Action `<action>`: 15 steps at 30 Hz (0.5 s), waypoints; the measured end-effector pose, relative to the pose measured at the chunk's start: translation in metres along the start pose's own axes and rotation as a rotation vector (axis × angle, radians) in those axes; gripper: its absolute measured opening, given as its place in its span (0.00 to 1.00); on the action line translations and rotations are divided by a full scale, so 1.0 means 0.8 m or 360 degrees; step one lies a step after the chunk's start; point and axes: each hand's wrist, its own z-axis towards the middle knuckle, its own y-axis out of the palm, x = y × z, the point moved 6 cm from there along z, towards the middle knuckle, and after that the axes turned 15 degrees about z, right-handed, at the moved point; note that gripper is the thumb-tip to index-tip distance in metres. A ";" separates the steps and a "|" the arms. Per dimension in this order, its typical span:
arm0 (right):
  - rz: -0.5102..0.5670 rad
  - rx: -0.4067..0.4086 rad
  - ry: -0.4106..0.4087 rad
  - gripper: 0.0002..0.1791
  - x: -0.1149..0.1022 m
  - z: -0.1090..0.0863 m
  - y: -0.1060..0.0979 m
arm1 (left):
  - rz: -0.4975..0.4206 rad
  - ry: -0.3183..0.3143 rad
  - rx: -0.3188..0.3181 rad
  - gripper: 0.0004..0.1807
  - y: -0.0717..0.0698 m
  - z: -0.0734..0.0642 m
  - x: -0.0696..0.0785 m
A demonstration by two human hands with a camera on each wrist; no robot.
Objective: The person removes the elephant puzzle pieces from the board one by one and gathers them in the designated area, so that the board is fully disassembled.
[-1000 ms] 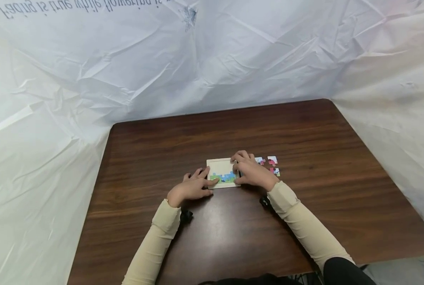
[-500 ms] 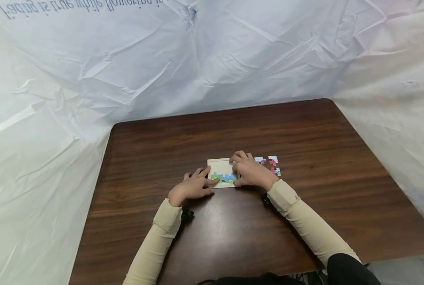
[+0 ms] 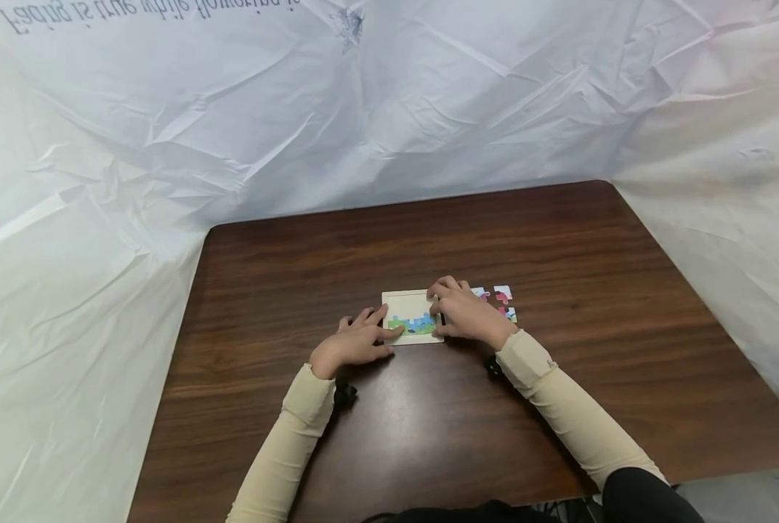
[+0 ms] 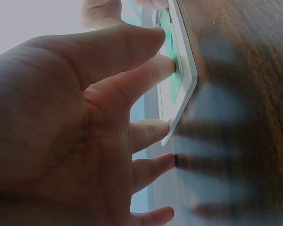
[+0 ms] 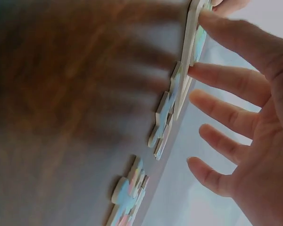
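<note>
A pale wooden puzzle tray [image 3: 406, 293] lies on the table with a row of green and blue jigsaw pieces [image 3: 418, 325] along its near side. The rest of its floor is bare. My left hand [image 3: 353, 340] spreads over the left end. In the left wrist view its index fingertip [image 4: 169, 65] presses on a green piece, another fingertip meets the tray's rim [image 4: 189, 87]. My right hand [image 3: 469, 315] arches over the right end. The right wrist view shows its thumb on the tray's edge [image 5: 191, 33] and the index fingertip at that edge, other fingers loosely extended.
Right of the tray lie several loose jigsaw pieces, among them a pink and white piece [image 3: 503, 293] and another [image 3: 511, 314] nearer me. My right hand partly hides others, including a blue piece [image 5: 162, 113]. A white sheet [image 3: 389, 94] hangs behind the dark wooden table [image 3: 298, 276].
My right hand has shifted slightly to the right over the tray's end in the last half second, uncovering more of the blue and green row. My left hand stays in place.
</note>
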 end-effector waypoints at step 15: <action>0.0149 0.0033 0.0007 0.09 0.002 -0.012 -0.016 | -0.0007 -0.0004 -0.0024 0.28 -0.002 0.000 0.000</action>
